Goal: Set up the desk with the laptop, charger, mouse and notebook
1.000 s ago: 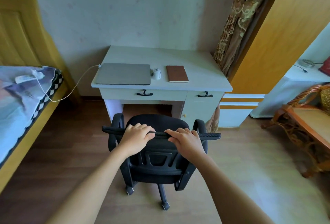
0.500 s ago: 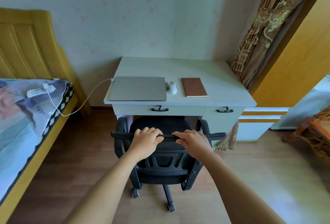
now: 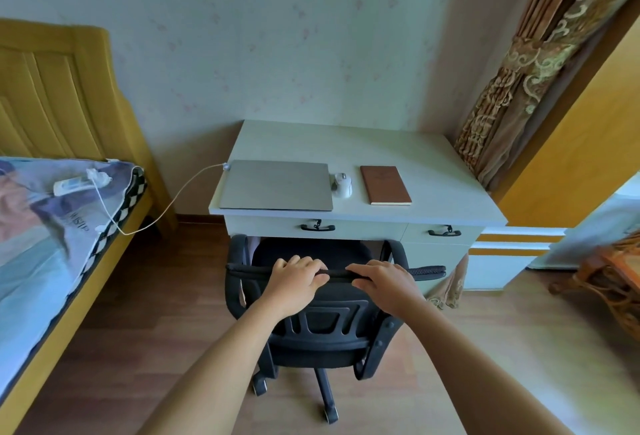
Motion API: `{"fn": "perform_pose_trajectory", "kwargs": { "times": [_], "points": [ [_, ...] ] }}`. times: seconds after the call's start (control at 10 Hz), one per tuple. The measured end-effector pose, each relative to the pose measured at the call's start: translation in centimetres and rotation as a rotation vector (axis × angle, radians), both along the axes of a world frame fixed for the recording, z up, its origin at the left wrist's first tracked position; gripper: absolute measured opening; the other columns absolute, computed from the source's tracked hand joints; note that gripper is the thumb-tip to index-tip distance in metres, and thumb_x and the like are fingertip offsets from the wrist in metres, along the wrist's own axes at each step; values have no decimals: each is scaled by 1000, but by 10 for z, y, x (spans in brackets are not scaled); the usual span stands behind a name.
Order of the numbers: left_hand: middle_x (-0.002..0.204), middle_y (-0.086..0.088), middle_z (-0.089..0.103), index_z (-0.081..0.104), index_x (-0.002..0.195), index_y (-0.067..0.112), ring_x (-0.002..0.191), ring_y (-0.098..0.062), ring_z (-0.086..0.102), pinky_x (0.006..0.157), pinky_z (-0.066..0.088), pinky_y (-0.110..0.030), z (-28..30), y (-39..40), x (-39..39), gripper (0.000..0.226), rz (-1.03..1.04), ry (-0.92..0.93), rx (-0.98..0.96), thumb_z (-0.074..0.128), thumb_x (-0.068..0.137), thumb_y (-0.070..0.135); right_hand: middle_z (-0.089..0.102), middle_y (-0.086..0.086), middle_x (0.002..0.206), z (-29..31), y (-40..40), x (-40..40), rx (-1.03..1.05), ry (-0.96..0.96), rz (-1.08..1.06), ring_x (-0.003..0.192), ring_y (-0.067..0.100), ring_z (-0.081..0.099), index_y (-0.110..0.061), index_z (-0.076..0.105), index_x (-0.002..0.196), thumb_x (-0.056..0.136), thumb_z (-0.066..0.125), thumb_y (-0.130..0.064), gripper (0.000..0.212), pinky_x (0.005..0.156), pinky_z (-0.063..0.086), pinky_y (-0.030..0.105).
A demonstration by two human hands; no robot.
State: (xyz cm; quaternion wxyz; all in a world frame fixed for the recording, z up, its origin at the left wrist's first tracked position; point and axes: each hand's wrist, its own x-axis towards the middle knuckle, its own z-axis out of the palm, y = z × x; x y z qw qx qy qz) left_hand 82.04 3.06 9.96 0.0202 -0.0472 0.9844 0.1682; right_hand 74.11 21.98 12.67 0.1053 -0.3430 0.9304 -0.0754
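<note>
Left hand: your left hand (image 3: 296,280) is curled over the top edge of the chair (image 3: 322,323) back, fingers wrapped on the rim, clamped on it.
Right hand: your right hand (image 3: 382,280) lies over the same edge just beside the left, fingers bent down onto the rim; it grips the chair too.
Chair: black, on castors, its seat tucked partly under the desk (image 3: 433,192) front, armrests out to either side of your hands.
Desk: white, against the wall, with two drawers that have dark handles.
Laptop: the laptop (image 3: 275,185) lies shut and flat on the left part of the desk, its near edge close to the desk's front edge.
Mouse: the mouse (image 3: 343,185) is white and sits just beside the laptop's right side, between it and the notebook.
Notebook: the notebook (image 3: 385,185) is brown, closed, flat, right of the mouse and apart from it.
Charger: the cable (image 3: 166,207) runs from the laptop's far left corner, sags over the gap and climbs onto the bed (image 3: 52,261); the white charger (image 3: 81,183) lies on the bedding near the headboard.
Bed: yellow wooden frame, to your left, well apart from the chair.
Curtain: the curtain (image 3: 512,88) is patterned brown and hangs at the desk's right.
</note>
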Motion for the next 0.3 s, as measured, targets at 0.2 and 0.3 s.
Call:
{"fn": "perform_pose_trajectory", "kwargs": {
  "times": [0.2, 0.3],
  "points": [
    [111, 8, 64, 62, 114, 25, 104, -16, 57, 93, 37, -36, 24, 4, 2, 27, 61, 26, 57, 46, 97, 38, 62, -10, 121, 26, 1, 3, -17, 72, -18, 108, 17, 58, -32, 59, 120, 94, 47, -37, 29, 80, 44, 31],
    [103, 10, 70, 67, 104, 24, 97, -11, 62, 88, 44, -32, 44, 11, 3, 19, 137, 186, 69, 53, 94, 33, 70, -12, 100, 49, 6, 4, -91, 162, -30, 91, 16, 63, -32, 65, 100, 91, 48, -33, 20, 68, 42, 27]
  ]
}}
